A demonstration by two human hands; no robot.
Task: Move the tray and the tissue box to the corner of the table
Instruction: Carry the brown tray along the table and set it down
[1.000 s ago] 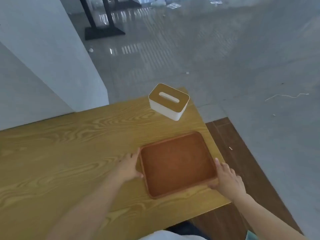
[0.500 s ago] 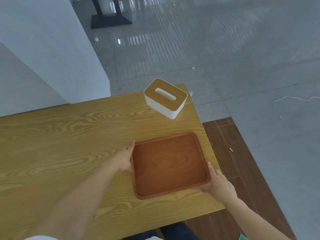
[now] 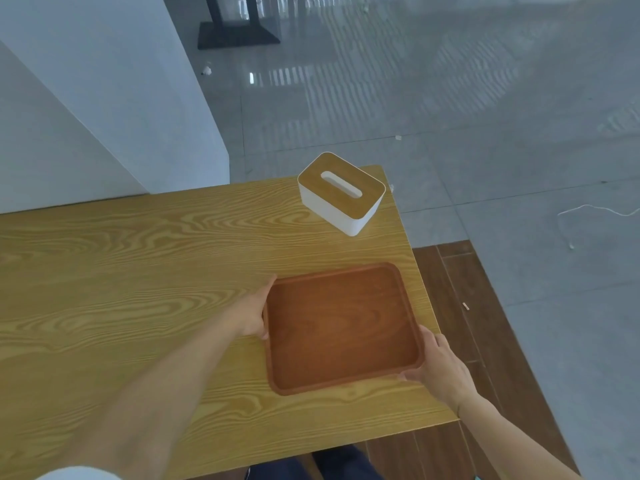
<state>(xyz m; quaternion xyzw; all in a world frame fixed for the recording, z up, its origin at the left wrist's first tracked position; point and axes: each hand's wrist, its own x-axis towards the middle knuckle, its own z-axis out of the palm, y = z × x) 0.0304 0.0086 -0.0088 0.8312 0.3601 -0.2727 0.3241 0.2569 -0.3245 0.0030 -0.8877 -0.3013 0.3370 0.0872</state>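
Observation:
A reddish-brown wooden tray (image 3: 341, 327) lies flat on the light wooden table (image 3: 138, 271), close to the table's right edge. My left hand (image 3: 254, 311) grips the tray's left rim. My right hand (image 3: 440, 367) holds the tray's near right corner. A white tissue box (image 3: 341, 194) with a wooden lid and a slot stands beyond the tray, at the table's far right corner, turned at an angle. Nothing lies in the tray.
A white wall or pillar (image 3: 104, 98) rises behind the table's far left. Grey tiled floor (image 3: 450, 98) and a strip of brown wood flooring (image 3: 485, 323) lie to the right. A black table base (image 3: 239, 32) stands far off.
Both hands have kept hold of the tray while it turned to sit squarer with the table's right edge. The tissue box has stayed in place.

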